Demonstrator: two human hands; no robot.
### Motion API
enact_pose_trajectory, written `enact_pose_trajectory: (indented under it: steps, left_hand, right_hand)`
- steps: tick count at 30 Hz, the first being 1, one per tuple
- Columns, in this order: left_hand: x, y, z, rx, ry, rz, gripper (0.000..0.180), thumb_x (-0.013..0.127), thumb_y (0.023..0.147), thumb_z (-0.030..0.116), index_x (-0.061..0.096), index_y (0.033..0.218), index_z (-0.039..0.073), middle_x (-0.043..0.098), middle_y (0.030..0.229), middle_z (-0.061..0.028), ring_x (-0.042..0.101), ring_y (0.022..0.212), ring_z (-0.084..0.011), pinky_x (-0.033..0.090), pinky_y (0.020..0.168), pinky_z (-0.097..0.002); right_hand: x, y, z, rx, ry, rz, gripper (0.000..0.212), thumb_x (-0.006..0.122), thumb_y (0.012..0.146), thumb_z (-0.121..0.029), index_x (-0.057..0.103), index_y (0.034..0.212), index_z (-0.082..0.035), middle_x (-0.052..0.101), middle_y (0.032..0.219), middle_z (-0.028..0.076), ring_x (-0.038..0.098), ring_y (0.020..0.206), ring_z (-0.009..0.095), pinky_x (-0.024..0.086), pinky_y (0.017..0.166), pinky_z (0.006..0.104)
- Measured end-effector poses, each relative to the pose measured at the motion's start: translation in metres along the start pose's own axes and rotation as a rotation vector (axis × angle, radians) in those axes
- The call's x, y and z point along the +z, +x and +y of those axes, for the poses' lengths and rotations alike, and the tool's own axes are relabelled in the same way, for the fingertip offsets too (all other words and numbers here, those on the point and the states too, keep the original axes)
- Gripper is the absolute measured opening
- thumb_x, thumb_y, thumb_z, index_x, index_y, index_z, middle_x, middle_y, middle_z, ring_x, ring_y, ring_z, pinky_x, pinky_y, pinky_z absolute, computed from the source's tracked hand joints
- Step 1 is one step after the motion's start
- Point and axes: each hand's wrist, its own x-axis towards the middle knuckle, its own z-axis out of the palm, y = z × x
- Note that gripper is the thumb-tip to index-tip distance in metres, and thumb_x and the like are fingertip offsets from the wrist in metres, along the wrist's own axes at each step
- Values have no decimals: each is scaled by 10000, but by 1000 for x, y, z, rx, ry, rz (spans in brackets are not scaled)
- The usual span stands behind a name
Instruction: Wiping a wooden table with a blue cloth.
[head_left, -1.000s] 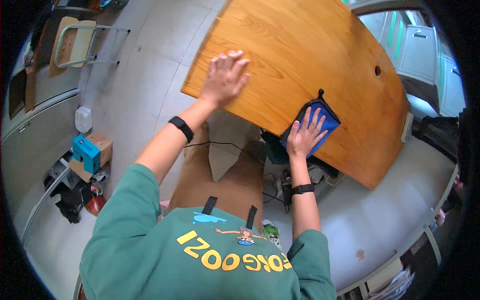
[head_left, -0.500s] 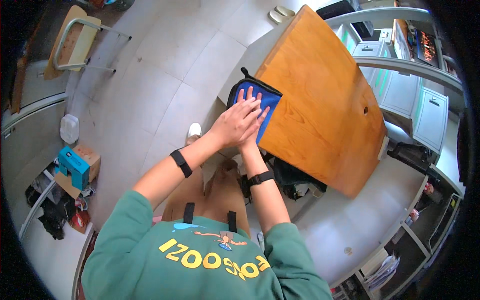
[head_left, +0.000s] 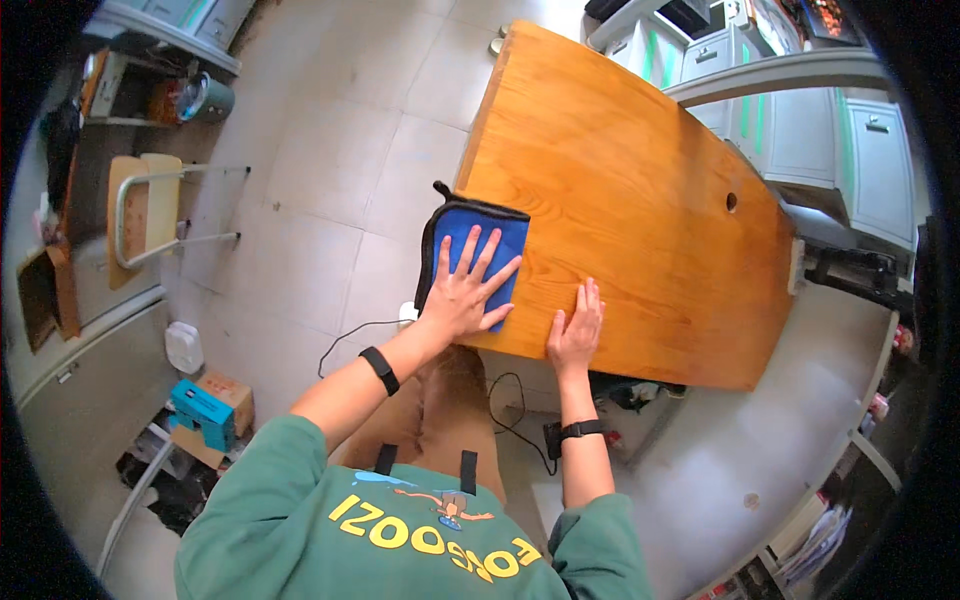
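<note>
blue cloth [head_left: 478,252] | left hand [head_left: 462,292] flat on it, fingers spread | right hand [head_left: 574,332] flat, open on wooden table [head_left: 640,190]

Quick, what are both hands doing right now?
Left hand: open, fingers spread, pressing flat on the blue cloth.
Right hand: open, flat on the wooden table, holding nothing.

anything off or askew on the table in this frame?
Only a small thing: the blue cloth under the left hand overhangs the near-left edge of the wooden table, with its dark-trimmed corner off the top. The right hand lies flat on bare wood. No spill or damage shows; the round hole looks deliberate.
</note>
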Motion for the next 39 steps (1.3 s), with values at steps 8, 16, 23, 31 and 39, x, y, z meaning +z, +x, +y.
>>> enact_pose_trajectory:
  steps: [8, 16, 23, 31, 39]
  left_hand:
    - [-19, 171, -40, -50, 154, 113, 1006, 699, 887, 619, 388, 1648, 39, 259, 1761, -198, 175, 1638, -427, 141, 1275, -689]
    - [-27, 325, -108, -60, 265, 174, 1021, 638, 928, 690, 322, 1683, 79, 252, 1777, -131, 168, 1657, -338, 105, 1324, -590]
    - [-48, 385, -131, 365, 273, -6, 951, 593, 957, 665, 329, 1691, 121, 272, 1781, -89, 181, 1664, -283, 107, 1340, -544]
    - [1, 392, -17, 988, -27, -220, 941, 704, 892, 620, 421, 1651, 140, 332, 1763, -71, 240, 1649, -273, 175, 1328, -565]
    - [14, 329, 14, 1194, -339, -453, 696, 639, 998, 574, 571, 1552, 158, 461, 1686, -65, 357, 1599, -304, 235, 1297, -610]
  right_hand:
    - [4, 2, 10, 99, -2, -6, 602, 575, 1040, -329, 447, 1576, -86, 406, 1704, 119, 348, 1592, 289, 233, 1332, 500]
    - [9, 2, 12, 103, -22, -55, 611, 527, 1057, -408, 429, 1588, -122, 386, 1715, 86, 326, 1602, 253, 203, 1350, 494]
    - [9, -2, 13, 128, -37, -80, 611, 544, 1044, -426, 441, 1577, -146, 392, 1711, 69, 327, 1600, 239, 204, 1351, 495]
    - [5, 5, 8, 146, -6, -58, 585, 608, 1005, -368, 500, 1532, -140, 462, 1667, 63, 403, 1555, 248, 261, 1333, 482]
    - [-6, -6, 10, 184, -2, -29, 558, 593, 1005, -281, 519, 1535, -124, 488, 1661, 63, 414, 1557, 245, 297, 1314, 476]
